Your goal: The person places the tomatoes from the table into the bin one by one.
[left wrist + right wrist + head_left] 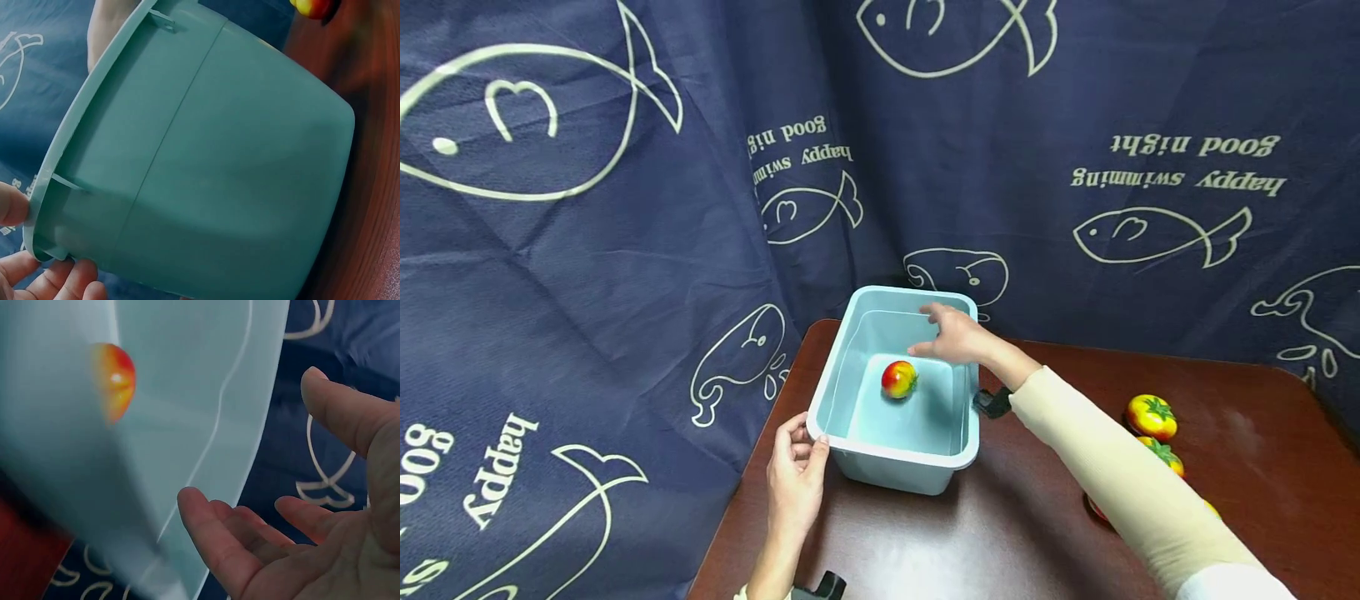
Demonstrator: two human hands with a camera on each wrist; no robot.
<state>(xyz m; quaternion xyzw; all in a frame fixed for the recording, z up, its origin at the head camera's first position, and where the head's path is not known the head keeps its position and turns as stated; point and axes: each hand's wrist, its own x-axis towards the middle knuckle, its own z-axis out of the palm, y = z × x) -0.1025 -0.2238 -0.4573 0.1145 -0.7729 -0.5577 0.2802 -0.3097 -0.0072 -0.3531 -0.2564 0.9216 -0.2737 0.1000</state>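
Observation:
A light blue plastic tub (895,475) stands on the table, and one red and yellow tomato (898,379) lies on its floor. My left hand (795,479) grips the tub's near left corner; the left wrist view shows the thumb on one side of the rim and the fingers curled under it. Over the tub's far right part hovers my right hand (958,335), fingers spread and holding nothing. From the right wrist, the same tomato (119,381) appears past the tub wall, partly hidden by it, with the open fingers (219,550) apart from it.
Several more red and yellow tomatoes (1152,417) with green tops lie on the brown table (1247,467) at the right, partly hidden behind the right sleeve (1120,467). A dark blue curtain (1037,125) with white fish drawings hangs close behind the tub and along the left.

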